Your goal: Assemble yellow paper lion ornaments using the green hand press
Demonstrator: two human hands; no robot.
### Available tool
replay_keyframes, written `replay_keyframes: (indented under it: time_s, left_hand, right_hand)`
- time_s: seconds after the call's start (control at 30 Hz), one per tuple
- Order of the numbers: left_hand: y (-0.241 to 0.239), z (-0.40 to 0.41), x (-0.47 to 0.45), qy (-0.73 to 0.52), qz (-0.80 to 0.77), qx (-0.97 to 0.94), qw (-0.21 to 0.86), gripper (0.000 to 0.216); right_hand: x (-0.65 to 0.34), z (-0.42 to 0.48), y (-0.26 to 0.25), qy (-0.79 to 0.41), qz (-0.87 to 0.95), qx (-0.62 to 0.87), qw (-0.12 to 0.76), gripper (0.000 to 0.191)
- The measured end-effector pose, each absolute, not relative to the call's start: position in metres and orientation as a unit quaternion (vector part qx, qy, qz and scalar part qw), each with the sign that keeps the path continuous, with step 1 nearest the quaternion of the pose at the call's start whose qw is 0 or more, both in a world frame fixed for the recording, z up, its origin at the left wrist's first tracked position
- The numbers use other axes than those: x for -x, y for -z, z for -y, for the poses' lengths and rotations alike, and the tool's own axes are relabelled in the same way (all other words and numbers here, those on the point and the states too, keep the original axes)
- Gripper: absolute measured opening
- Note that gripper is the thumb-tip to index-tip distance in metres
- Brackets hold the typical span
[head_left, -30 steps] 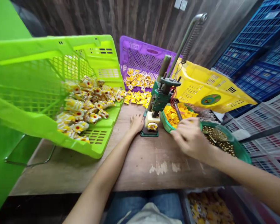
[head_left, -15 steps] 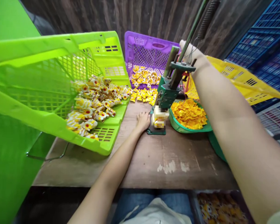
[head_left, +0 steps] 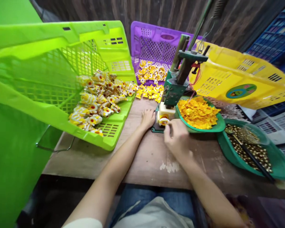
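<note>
A green hand press (head_left: 173, 90) stands on the wooden table with a cream block (head_left: 166, 110) under its ram. At the block's front sits a small round yellow-and-white plastic piece (head_left: 164, 121). My right hand (head_left: 177, 137), slightly blurred, is closed with its thumb and finger pinched at the lower right edge of that piece. Flat on the table, my left hand (head_left: 148, 118) has its fingers stretched out against the left side of the press base.
A lime crate (head_left: 109, 139) of wrapped yellow-and-white pieces lies tipped at left. Behind are a purple crate (head_left: 166, 37) with similar pieces and a yellow crate (head_left: 216, 85). At right, one green basket (head_left: 218, 126) holds yellow parts, another (head_left: 281, 163) small gold parts and a black-handled tool (head_left: 257, 163).
My right hand has come down from the upper right of the press to the piece at the block. My left hand stays beside the base. The view has shifted slightly.
</note>
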State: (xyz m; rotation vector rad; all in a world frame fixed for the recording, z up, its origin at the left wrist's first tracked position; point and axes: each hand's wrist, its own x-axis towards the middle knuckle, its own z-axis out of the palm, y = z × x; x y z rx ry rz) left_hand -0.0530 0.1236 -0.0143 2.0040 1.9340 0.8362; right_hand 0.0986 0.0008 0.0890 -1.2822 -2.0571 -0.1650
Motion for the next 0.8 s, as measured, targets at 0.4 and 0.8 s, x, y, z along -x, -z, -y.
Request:
replay_keyframes:
  time_s: [0.4,0.8]
  left_hand:
    - [0.018,-0.126,0.059,-0.339,-0.686,-0.639,0.071,0.025]
    - [-0.008,-0.111,0.057,-0.323,-0.737,-0.583,0.110,0.024]
  right_hand:
    - [-0.078,-0.047,-0.031,0.104,0.747,0.593,0.282,0.024]
    - [-0.136,0.024,-0.044,-0.497,0.518,0.483,0.502,0.033]
